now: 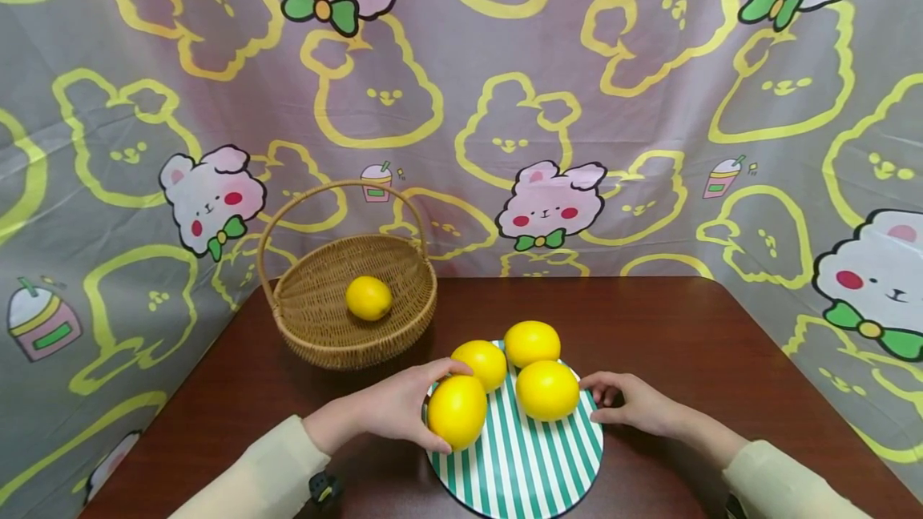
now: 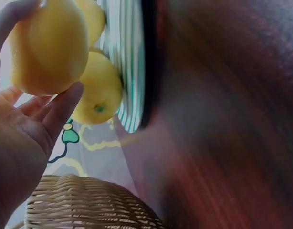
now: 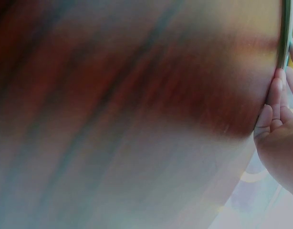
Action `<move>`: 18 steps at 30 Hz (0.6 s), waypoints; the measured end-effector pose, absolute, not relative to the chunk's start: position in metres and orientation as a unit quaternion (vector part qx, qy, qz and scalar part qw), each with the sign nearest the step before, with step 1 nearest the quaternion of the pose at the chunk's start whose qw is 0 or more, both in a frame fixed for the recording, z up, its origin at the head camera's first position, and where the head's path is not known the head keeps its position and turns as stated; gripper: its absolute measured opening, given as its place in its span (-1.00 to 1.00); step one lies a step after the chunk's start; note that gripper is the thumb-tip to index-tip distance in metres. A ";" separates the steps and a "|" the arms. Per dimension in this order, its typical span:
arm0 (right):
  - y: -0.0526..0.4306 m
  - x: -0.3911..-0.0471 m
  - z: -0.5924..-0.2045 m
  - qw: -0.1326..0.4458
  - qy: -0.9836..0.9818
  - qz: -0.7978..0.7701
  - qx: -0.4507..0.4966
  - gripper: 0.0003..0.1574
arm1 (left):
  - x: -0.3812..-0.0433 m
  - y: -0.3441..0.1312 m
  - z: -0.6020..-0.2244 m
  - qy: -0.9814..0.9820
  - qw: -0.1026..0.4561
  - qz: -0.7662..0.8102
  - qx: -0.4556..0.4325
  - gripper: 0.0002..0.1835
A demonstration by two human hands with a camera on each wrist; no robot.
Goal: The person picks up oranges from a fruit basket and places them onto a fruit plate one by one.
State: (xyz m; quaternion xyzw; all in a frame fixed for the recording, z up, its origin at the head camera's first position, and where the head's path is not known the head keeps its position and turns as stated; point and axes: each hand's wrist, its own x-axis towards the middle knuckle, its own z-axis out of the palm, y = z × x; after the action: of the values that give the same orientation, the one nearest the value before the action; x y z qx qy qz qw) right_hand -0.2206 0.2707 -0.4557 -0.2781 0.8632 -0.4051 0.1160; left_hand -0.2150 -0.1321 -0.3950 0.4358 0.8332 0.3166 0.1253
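My left hand [image 1: 404, 403] grips a yellow lemon [image 1: 457, 413] between thumb and fingers, over the left part of a round green-and-white striped plate [image 1: 515, 467]. In the left wrist view the held lemon [image 2: 50, 47] is apart from the plate's surface. Three more lemons lie on the plate: one at the left [image 1: 481, 365], one at the back [image 1: 532, 343] and one near the middle [image 1: 547, 391]. At the plate's right edge, my right hand [image 1: 638, 403] holds the rim with thumb and fingertips. Its fingers [image 3: 275, 90] sit low by the tabletop.
A wicker basket [image 1: 310, 295] with a tall hoop handle stands at the back left of the dark brown table [image 1: 663, 327]. Inside it lies one lemon [image 1: 369, 298]. A patterned cloth [image 1: 447, 38] hangs behind the table and along both sides.
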 end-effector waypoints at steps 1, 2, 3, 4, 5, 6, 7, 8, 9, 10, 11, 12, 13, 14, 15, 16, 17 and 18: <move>0.271 -0.221 -0.456 0.116 0.863 -0.405 -0.278 -0.49 | -0.215 -0.132 -0.397 0.834 0.126 0.310 0.438 -0.05; 0.271 -0.221 -0.456 0.117 0.863 -0.406 -0.278 -0.49 | -0.216 -0.132 -0.400 0.835 0.127 0.303 0.442 -0.05; 0.271 -0.221 -0.456 0.117 0.863 -0.406 -0.278 -0.49 | -0.216 -0.132 -0.401 0.835 0.130 0.299 0.444 -0.04; 0.271 -0.221 -0.456 0.118 0.862 -0.407 -0.277 -0.49 | -0.216 -0.132 -0.403 0.835 0.132 0.295 0.446 -0.04; 0.271 -0.221 -0.456 0.118 0.862 -0.407 -0.277 -0.49 | -0.216 -0.132 -0.404 0.835 0.134 0.292 0.446 -0.04; 0.271 -0.221 -0.456 0.119 0.862 -0.408 -0.277 -0.49 | -0.216 -0.132 -0.405 0.835 0.136 0.290 0.447 -0.04; 0.271 -0.221 -0.456 0.119 0.861 -0.409 -0.277 -0.49 | -0.216 -0.132 -0.406 0.835 0.137 0.288 0.448 -0.04; 0.271 -0.221 -0.456 0.119 0.861 -0.409 -0.277 -0.49 | -0.216 -0.131 -0.406 0.836 0.137 0.286 0.448 -0.04; 0.271 -0.221 -0.456 0.118 0.861 -0.410 -0.278 -0.49 | -0.216 -0.131 -0.406 0.836 0.138 0.286 0.448 -0.04; 0.271 -0.221 -0.456 0.118 0.861 -0.410 -0.278 -0.49 | -0.216 -0.131 -0.407 0.837 0.137 0.282 0.449 -0.04; 0.271 -0.221 -0.456 0.117 0.860 -0.410 -0.279 -0.49 | -0.216 -0.131 -0.407 0.837 0.137 0.280 0.449 -0.04; 0.271 -0.220 -0.456 0.117 0.860 -0.411 -0.279 -0.49 | -0.216 -0.131 -0.408 0.838 0.137 0.277 0.450 -0.04; 0.271 -0.220 -0.456 0.117 0.860 -0.411 -0.280 -0.49 | -0.216 -0.130 -0.409 0.838 0.136 0.273 0.452 -0.04; 0.271 -0.220 -0.456 0.116 0.860 -0.410 -0.281 -0.49 | -0.216 -0.130 -0.409 0.839 0.135 0.270 0.453 -0.05; 0.272 -0.220 -0.456 0.115 0.860 -0.409 -0.283 -0.50 | -0.215 -0.130 -0.410 0.839 0.135 0.268 0.454 -0.05; 0.272 -0.220 -0.455 0.113 0.860 -0.408 -0.285 -0.50 | -0.215 -0.130 -0.411 0.840 0.134 0.265 0.454 -0.05; 0.272 -0.220 -0.455 0.112 0.860 -0.407 -0.287 -0.50 | -0.215 -0.130 -0.411 0.840 0.133 0.263 0.455 -0.05; 0.272 -0.220 -0.455 0.111 0.861 -0.406 -0.287 -0.51 | -0.215 -0.130 -0.411 0.841 0.131 0.261 0.455 -0.05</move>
State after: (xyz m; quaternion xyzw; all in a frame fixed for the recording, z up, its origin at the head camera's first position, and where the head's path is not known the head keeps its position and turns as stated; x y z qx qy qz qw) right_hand -0.2202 0.2721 -0.4552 -0.2871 0.8606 -0.4059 0.1108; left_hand -0.2146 -0.1300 -0.4113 0.4553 0.8409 0.2614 0.1314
